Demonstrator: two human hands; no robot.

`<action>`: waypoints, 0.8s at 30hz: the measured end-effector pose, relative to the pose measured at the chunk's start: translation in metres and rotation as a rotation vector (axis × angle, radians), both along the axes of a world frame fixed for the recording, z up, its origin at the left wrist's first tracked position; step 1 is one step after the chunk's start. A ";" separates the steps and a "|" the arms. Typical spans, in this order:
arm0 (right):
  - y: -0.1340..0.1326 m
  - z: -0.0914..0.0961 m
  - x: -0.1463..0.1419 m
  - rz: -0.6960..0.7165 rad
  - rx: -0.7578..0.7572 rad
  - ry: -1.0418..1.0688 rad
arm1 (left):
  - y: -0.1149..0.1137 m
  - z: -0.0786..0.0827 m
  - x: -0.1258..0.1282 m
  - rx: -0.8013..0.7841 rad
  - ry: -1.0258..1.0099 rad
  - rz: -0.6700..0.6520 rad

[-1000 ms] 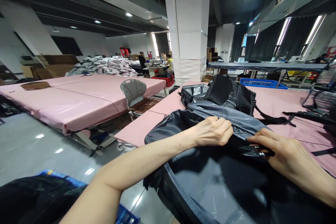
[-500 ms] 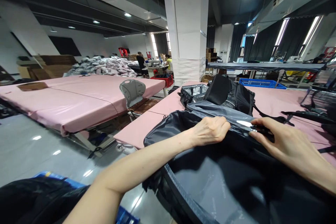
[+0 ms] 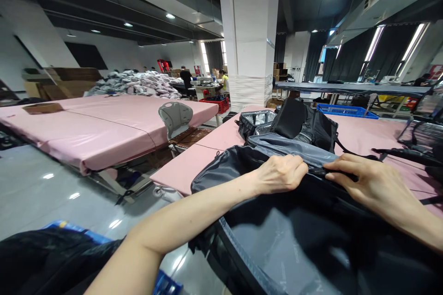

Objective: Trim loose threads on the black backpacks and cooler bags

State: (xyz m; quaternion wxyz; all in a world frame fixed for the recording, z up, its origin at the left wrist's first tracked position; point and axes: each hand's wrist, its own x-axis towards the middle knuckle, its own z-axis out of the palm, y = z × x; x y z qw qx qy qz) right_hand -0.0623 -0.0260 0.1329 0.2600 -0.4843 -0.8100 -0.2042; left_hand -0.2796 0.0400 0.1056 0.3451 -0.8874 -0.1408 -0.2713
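Table (image 3: 187,166): the pink table carries your work. It lies under and beyond both hands, so the bag has support while you handle its edge.
Open bag (image 3: 277,239): the big grey and black bag lies directly below your hands, its mouth turned to you. I judge it lies so to let you see the grey lining inside. The lower part is cut off by the picture border.
Second bag (image 3: 304,122): a black bag stands beyond your hands, well apart from them, with a small open pouch just at its left. It seems put aside there.
Chair (image 3: 176,117): a grey chair back stands far to the left of your left hand, between the two pink tables.
Left hand (image 3: 282,174): it is clenched on the upper rim of the open bag and pinches the fabric. I think this keeps the rim tight.
Right hand (image 3: 367,179): it lies just right of the left hand, on the same rim, the fingers bent over a thin dark thing.
Dark thing (image 3: 341,175): only a narrow black strip shows under your right fingers. You cannot tell from here if it is a tool or a part of the bag, because the hand hides most of it.
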 end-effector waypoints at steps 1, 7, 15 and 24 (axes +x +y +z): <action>0.000 0.000 0.000 -0.004 -0.001 0.000 | 0.000 0.000 0.000 0.004 -0.006 -0.002; 0.001 0.001 -0.004 -0.003 -0.020 -0.008 | -0.001 -0.001 0.000 0.010 -0.069 -0.032; 0.003 0.005 -0.008 -0.005 -0.030 0.002 | 0.000 -0.003 -0.011 -0.195 -0.156 -0.041; 0.009 0.012 -0.012 0.044 0.051 -0.067 | 0.001 -0.003 -0.012 -0.219 -0.163 -0.107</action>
